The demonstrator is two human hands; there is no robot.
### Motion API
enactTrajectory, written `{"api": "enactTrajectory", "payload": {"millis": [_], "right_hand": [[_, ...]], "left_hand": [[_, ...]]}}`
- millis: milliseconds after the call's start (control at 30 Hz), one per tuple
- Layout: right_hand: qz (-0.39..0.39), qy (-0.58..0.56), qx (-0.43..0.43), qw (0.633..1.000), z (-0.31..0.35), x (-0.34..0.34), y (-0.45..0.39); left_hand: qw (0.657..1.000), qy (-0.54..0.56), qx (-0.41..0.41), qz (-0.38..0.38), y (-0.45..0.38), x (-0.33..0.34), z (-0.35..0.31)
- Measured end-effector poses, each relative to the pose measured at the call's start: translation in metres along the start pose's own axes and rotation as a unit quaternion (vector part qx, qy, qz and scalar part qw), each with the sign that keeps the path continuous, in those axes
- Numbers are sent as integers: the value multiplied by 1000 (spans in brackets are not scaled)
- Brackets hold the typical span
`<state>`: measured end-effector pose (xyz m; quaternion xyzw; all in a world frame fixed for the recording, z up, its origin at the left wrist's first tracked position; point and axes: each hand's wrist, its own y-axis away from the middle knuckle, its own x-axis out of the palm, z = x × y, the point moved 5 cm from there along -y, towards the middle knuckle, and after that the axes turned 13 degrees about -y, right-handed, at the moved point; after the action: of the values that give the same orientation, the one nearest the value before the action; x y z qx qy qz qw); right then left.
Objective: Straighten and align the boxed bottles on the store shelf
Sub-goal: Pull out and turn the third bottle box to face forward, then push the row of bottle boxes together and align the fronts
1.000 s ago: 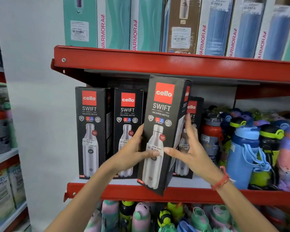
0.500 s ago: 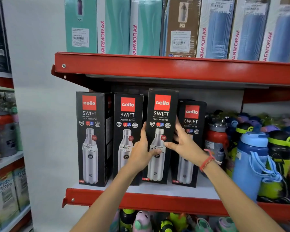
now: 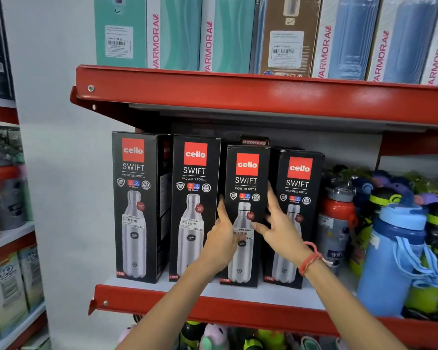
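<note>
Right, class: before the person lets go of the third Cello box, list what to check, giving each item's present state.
1. Third box upright on the shelf: ok.
2. Its front faces forward: ok.
3. Left hand and right hand on its sides: ok.
4. Front flush with the second box and fourth box: cannot tell.
5. Tops level along the row: not ok; the third and fourth sit lower.

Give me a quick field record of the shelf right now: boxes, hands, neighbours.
boxes: four black Cello Swift boxes upright in a row on the middle shelf
held box: third box from left
left hand: on its left edge
right hand: on its right edge, thumb across the front
alignment: fronts roughly even
neighbours: loose bottles to the right
</note>
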<state>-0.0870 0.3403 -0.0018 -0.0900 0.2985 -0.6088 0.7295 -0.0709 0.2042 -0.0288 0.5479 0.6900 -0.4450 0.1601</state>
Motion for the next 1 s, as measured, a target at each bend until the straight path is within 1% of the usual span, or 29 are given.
{"api": "enactTrajectory", "payload": {"millis": [133,233,333,400,467,533,600,667,733,800,867,933,1000], "right_hand": [[-76,11,-23,997,15,-3,7],[-146,28,-46,988,35,-4,13],[-218,21,-104,970,63,-1,21],[-242,10,-151,958,81,9,26],[-216,-9,-174,961,91,29,31],[-146,-36,-155,976,90,60,35],[-66,-60,-108,990,79,94,39],[-4,-73,-57,996,65,129,42],[31,-107,-6,994,51,161,45],[54,-155,60,985,40,189,47],[68,-177,114,975,31,211,47],[71,-172,130,974,26,228,45],[63,-176,130,974,25,238,43]], "left_hand": [[999,-29,24,-6,9,-7,-2],[998,-25,49,-31,19,-26,-5],[996,44,59,-59,32,-53,2],[990,109,51,-74,41,-72,16],[978,179,50,-93,51,-88,35],[969,198,48,-141,60,-103,59],[962,173,20,-212,69,-117,88],[950,145,-14,-275,78,-127,114],[942,149,-36,-298,84,-132,138],[948,160,-70,-266,85,-132,158],[961,165,-94,-199,81,-130,173],[969,204,-81,-111,76,-125,178],[959,273,-72,-25,76,-123,179]]}}
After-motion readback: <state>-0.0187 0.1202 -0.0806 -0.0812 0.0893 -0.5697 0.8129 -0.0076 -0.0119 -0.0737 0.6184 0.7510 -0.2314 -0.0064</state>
